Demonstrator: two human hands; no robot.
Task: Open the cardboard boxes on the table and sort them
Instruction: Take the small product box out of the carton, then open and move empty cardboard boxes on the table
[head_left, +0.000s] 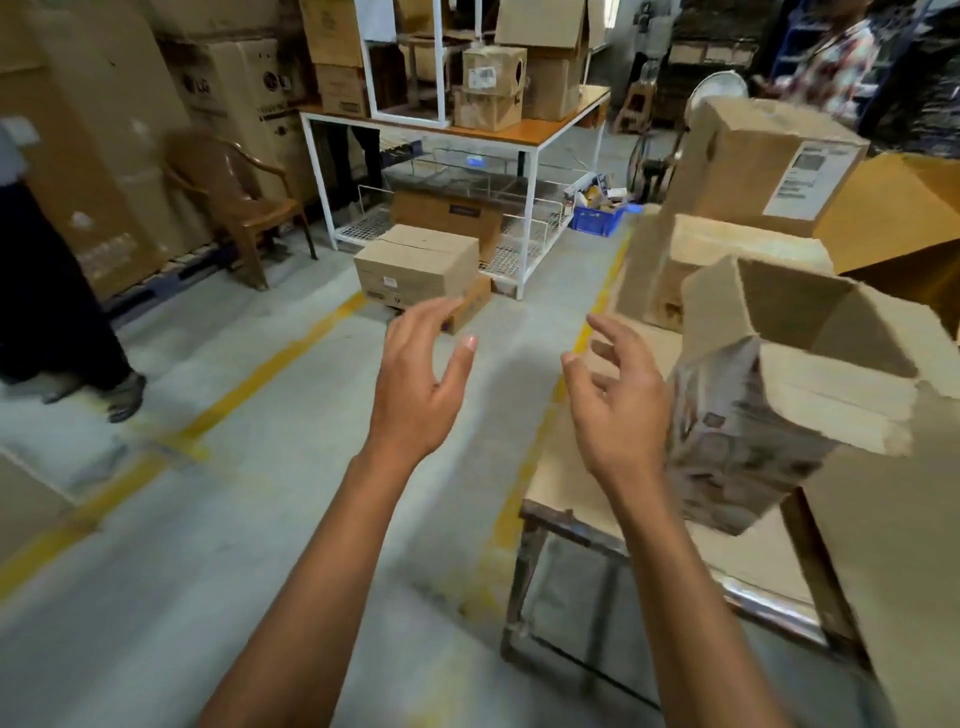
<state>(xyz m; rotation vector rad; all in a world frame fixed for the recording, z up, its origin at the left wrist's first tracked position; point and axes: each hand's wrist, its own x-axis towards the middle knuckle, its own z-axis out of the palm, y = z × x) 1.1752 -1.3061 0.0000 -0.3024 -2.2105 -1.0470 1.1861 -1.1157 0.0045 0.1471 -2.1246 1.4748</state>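
Left grip (421, 395) loose, right grip (618, 410) beside open box (753, 447)

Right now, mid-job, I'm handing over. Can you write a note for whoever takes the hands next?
Left hand: open, empty, over the floor.
Right hand: open, empty, fingers loosely curled beside the printed grey-brown cardboard box.
That box sits tilted at the near edge of the table.
Behind it: a plain brown cardboard box and a tall white-labelled cardboard box.
Done: the printed box's top flaps are open.
Left: check the other two (too blurred to judge), then sort.
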